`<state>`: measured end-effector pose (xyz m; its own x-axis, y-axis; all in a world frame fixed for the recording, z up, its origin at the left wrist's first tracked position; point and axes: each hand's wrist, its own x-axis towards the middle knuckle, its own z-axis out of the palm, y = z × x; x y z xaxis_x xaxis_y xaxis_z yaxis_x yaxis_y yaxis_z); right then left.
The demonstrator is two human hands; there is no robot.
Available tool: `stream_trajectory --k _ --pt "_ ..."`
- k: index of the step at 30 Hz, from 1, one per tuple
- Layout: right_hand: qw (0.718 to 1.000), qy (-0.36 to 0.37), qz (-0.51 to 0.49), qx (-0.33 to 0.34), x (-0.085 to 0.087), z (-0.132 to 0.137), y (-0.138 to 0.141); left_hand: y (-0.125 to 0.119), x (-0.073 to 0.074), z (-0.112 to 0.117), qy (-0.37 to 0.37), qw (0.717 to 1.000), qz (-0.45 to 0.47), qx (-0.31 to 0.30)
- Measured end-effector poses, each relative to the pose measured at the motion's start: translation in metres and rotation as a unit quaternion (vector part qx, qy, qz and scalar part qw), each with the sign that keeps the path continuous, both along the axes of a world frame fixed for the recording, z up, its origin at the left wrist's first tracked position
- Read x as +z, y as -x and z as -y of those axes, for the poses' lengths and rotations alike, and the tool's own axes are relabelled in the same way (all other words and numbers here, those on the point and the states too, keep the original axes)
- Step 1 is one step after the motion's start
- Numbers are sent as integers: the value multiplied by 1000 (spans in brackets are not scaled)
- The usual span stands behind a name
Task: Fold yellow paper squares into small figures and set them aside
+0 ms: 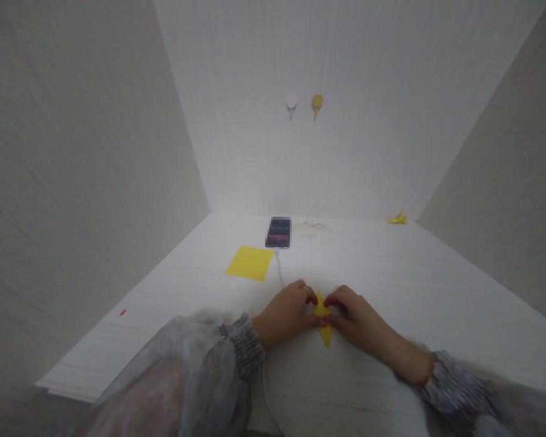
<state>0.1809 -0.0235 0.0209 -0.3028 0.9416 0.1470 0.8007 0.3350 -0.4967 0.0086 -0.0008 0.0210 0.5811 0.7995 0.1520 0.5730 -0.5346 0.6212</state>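
Observation:
A piece of folded yellow paper [325,335], narrow and pointed at both ends, is between my hands near the front of the white table. My left hand [287,311] pinches its left side, thumb low and fingers above, with a ring on one finger. From the right, my right hand [357,318] pinches the other side in the same way. Both thumbs meet near the middle of the paper and cover part of it. Just beyond my left hand lies a flat yellow paper square [249,263].
A phone [278,232] lies near the back wall, its white cable [279,267] running toward me under my left arm. A small folded yellow paper figure [397,219] sits at the back right corner. An orange scrap [122,312] lies far left. Two round hooks [317,101] are on the wall.

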Motion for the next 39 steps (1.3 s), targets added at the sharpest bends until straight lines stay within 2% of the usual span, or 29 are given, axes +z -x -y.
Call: stream_trajectory --k 9,17,21,28,32,39 --pt "997 59 25 -51 7 -4 9 -3 3 1 15 1000 -15 11" --pt "996 62 -7 -60 7 -2 9 -3 2 1 15 1000 1 18" --pt "996 59 -40 -52 8 1 10 -2 3 2 12 1000 1 2" --pt "990 64 -127 1 0 -3 4 -2 2 1 10 1000 -6 1" --pt "991 83 -98 23 3 -3 1 -2 -1 1 13 1000 -4 6" --pt "999 23 -3 31 7 -3 -1 -3 -3 0 7 1000 -12 3"
